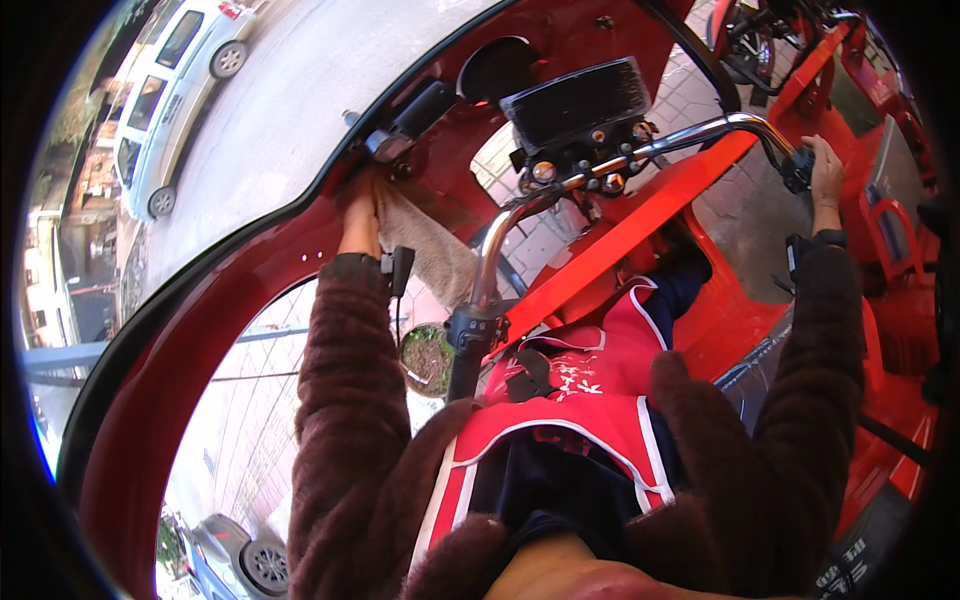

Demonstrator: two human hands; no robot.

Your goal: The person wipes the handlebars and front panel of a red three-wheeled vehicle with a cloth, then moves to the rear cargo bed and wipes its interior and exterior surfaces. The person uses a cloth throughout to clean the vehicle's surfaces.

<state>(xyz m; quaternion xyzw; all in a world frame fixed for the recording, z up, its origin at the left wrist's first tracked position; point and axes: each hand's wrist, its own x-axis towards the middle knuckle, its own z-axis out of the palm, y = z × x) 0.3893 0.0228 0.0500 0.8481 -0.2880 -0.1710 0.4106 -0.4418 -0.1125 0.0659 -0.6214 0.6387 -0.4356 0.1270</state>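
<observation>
My left hand [361, 217] reaches up to the inside of the red front shell [321, 236] of a motor tricycle. A brown towel [431, 240] hangs from this hand, which holds it against the shell; shadow hides the fingertips. At the right, my right hand [826, 174] is wrapped around the handlebar's right grip [798, 171]. The chrome handlebar [679, 139] runs between the two sides. Its left grip [466, 366], black with a switch housing, is untouched and lies below my left hand.
A black instrument panel [576, 101] sits ahead of the handlebar. An orange-red bar [626, 238] slants beneath it. A black mirror [424, 109] is near my left hand. Beyond are a potted plant [426, 358], a silver van [169, 90] and another parked car [236, 555].
</observation>
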